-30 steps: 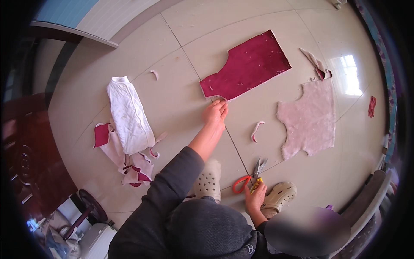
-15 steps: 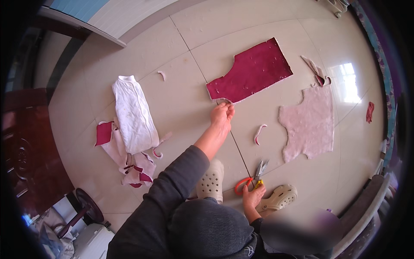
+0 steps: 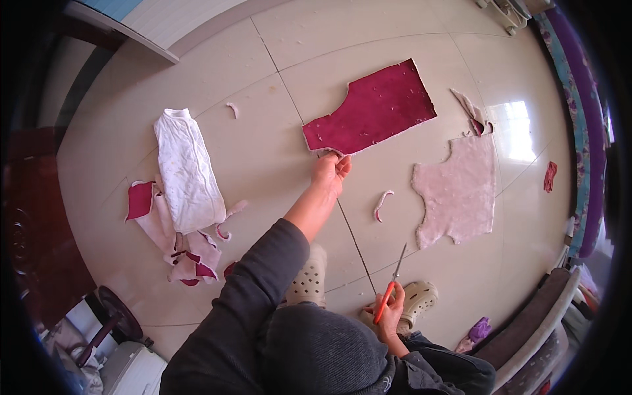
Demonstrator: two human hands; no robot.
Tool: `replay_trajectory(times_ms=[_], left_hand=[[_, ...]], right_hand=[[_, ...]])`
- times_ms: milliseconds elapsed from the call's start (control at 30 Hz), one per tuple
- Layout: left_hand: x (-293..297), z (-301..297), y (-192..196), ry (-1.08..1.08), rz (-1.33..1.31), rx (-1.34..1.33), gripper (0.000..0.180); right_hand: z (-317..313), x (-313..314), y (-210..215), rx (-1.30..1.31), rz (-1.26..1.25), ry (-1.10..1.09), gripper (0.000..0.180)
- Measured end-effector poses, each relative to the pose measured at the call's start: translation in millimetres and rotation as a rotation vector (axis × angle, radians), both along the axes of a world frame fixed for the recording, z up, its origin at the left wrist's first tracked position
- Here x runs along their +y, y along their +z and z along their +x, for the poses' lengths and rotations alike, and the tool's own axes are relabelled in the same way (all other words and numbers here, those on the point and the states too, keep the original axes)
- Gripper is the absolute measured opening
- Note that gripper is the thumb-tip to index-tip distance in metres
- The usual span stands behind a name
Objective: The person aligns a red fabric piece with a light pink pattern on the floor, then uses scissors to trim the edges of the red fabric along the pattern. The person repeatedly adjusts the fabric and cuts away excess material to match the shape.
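Dark red fabric piece [image 3: 375, 108], fuzzy pale along its edges, lies flat on the tiled floor ahead of me. Its near left edge is pinched between the fingers of my left hand [image 3: 329, 172]. Closer to my body, my right hand [image 3: 391, 315] grips a pair of scissors [image 3: 384, 301] by the orange handles. The blades point forward, away from me, seen nearly edge-on and apart from any cloth. To the right lies a pale pink, fluffy cut piece [image 3: 457, 191] with curved notches. A curled pink-and-red offcut [image 3: 380, 205] rests between it and my left hand.
At left, a folded white garment [image 3: 191, 171] overlaps pink and dark red scraps [image 3: 139, 201]. Small trimmings lie about, including a pale strip [image 3: 233, 110]. My beige clogs [image 3: 308, 280] stand near my hands. A red cloth [image 3: 550, 177] lies far right; a cushioned seat [image 3: 536, 322] borders the lower right.
My right hand has turned the scissors from lying broadside to edge-on, with the blades now pointing forward. My left hand keeps its pinch on the fabric's edge. The whole view has shifted slightly.
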State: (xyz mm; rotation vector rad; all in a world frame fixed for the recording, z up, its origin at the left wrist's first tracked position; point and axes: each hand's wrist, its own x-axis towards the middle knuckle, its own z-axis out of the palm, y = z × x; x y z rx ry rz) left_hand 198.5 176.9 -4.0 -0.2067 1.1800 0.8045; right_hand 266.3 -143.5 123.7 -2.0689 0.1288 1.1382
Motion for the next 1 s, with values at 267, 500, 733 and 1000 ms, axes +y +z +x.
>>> replay_trajectory(times_ms=[267, 500, 733, 1000], left_hand=[[-5, 14, 10, -0.173, 0.134, 0.41, 0.013], [-7, 19, 0, -0.105, 0.159, 0.447, 0.012], [-6, 13, 6, -0.163, 0.121, 0.438, 0.012], [-27, -19, 9, -0.269, 0.077, 0.279, 0.007]], right_hand=[[-6, 92, 25, 0.322, 0.257, 0.04, 0.043], [-13, 92, 19, 0.383, 0.285, 0.18, 0.026], [-12, 92, 10, 0.382, 0.215, 0.26, 0.029], [-13, 96, -8, 0.383, 0.204, 0.288, 0.029]])
